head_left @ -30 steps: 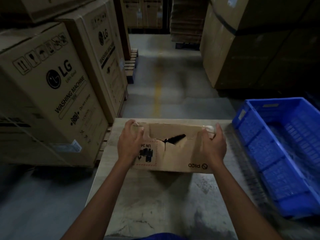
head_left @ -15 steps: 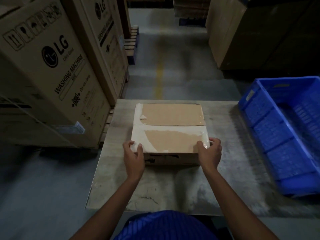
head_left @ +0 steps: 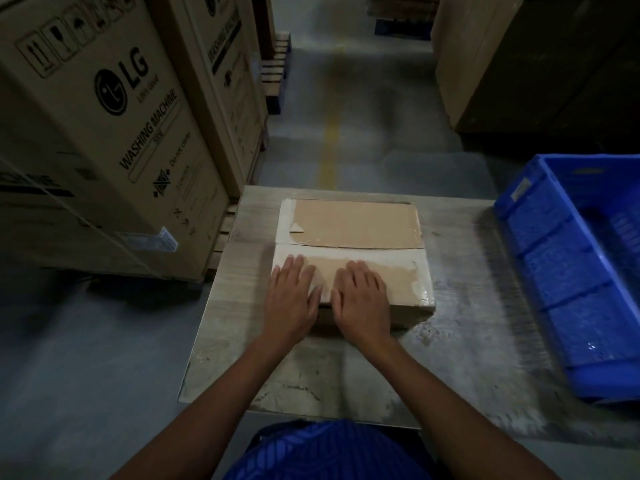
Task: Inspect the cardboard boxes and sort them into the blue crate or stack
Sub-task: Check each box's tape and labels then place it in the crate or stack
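Cardboard box (head_left: 353,233) lay flat on table (head_left: 460,323), long axis left-right. Left hand (head_left: 291,299) and right hand (head_left: 362,299) rested flat on near top flap — fingers straight, gripping nothing. Blue crate (head_left: 568,271) sat rightward, nearer right hand.

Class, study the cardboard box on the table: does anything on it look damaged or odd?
Yes. The cardboard box has a damaged-looking top: ragged pale patches run along its left edge and across the near flap, as if tape or a label was torn away.
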Action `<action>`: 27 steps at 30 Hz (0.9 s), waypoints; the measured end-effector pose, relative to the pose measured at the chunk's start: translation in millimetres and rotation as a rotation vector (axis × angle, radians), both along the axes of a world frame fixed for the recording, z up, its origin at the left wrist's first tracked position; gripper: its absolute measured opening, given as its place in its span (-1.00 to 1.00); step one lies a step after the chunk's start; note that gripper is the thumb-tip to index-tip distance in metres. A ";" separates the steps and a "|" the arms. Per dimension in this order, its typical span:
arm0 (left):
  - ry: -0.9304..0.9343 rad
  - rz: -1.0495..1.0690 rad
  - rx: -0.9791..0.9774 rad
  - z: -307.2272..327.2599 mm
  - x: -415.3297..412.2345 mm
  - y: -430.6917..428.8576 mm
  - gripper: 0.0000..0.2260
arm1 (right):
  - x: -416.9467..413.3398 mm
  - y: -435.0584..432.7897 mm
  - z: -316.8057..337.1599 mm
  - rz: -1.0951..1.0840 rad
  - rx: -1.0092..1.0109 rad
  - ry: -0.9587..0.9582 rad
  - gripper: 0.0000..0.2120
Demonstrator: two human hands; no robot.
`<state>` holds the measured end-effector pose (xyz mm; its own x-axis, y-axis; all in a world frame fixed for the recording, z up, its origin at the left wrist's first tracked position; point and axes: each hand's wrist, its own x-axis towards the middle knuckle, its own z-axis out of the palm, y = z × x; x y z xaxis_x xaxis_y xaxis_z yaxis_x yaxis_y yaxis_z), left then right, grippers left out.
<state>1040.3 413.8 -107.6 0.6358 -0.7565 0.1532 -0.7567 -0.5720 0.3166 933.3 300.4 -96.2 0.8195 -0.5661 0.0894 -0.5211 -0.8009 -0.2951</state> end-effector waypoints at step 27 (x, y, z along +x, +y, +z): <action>0.036 -0.067 0.097 18.4 36.3 -40.8 -0.26 | 30.5 -37.7 22.4 0.160 0.102 0.264 -0.31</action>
<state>1076.6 373.0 -89.2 0.5875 -0.8073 0.0554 -0.7831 -0.5500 0.2902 963.8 262.7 -73.8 0.8860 -0.4233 -0.1890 -0.4603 -0.8520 -0.2494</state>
